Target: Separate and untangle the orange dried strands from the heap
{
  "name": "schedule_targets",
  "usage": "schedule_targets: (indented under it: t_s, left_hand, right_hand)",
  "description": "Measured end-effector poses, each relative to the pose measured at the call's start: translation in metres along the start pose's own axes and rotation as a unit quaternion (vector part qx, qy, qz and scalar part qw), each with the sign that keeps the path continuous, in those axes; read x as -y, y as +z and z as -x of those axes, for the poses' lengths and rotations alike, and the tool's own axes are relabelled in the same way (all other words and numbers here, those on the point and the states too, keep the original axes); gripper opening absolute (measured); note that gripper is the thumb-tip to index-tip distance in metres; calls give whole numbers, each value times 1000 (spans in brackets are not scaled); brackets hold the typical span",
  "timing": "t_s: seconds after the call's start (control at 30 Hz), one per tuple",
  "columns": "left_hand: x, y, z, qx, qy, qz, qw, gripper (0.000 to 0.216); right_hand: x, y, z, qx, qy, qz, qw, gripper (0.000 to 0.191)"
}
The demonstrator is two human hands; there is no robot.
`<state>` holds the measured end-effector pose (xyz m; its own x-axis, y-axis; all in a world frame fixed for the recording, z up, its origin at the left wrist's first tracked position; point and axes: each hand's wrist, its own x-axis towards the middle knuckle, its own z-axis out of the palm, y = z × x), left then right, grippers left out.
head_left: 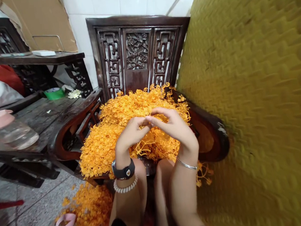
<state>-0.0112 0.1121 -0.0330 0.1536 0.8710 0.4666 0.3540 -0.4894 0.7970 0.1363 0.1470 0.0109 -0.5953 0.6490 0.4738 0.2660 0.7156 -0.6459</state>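
My left hand, with a dark wristband and a coiled band on the wrist, has its thumb and fingers brought together. Its fingertips meet those of my right hand, whose thumb and index finger curve inward in a pinch. What lies between the fingertips is too small to make out. Both hands hover over a big heap of orange branched plastic-looking pieces, piled on a dark carved wooden chair. Just below my left hand a longer orange branched piece shows; whether it hangs or rests is unclear.
More orange pieces lie on the floor at the lower left, beside a bag with pink handles. To the left, a wooden bench holds a bottle with a pink lid and green tape. A yellow textured mat stands at right.
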Motion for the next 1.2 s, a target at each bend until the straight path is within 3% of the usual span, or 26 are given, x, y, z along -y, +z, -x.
schedule_targets:
  t_s: [0.1, 0.17, 0.27, 0.43, 0.53, 0.73, 0.9, 0.97, 1.1, 1.2]
  left_hand:
    - [2, -1, 1, 4, -17, -62, 998, 20]
    - [2, -2, 2, 8, -10, -49, 999, 19]
    - [0, -5, 3, 5, 0, -13, 1000, 20]
    - [0, -9, 5, -19, -33, 50, 998, 25]
    - [-1, -12, 6, 1, -62, 75, 995, 26]
    - [3, -17, 7, 2, -63, 82, 995, 24]
    - [-3, -20, 11, -93, -19, 88, 992, 29]
    - [-8, -20, 12, -115, 0, 99, 988, 19]
    - [-16, -12, 11, -79, 1, 124, 989, 20]
    - [-19, -2, 5, -101, 14, 185, 977, 27]
  right_hand:
    - [-2, 7, -5, 24, 6, -12, 1000, 21]
    - [-3, 9, -7, -19, 8, -96, 995, 19]
    - [-5, 8, -9, -116, 23, -242, 963, 16]
    - [-13, 1, -10, -189, 48, -355, 914, 10]
    - [-17, -1, -12, -236, 44, -347, 907, 15]
    - [-19, 5, -3, -280, 27, -226, 933, 25]
    - [-25, 12, 3, -351, 0, -114, 930, 31]
    - [-26, 14, -3, -371, 15, -113, 921, 32]
    - [-12, 18, -20, -440, 68, -185, 876, 32]
    - [7, 22, -21, -398, 65, -258, 878, 28]
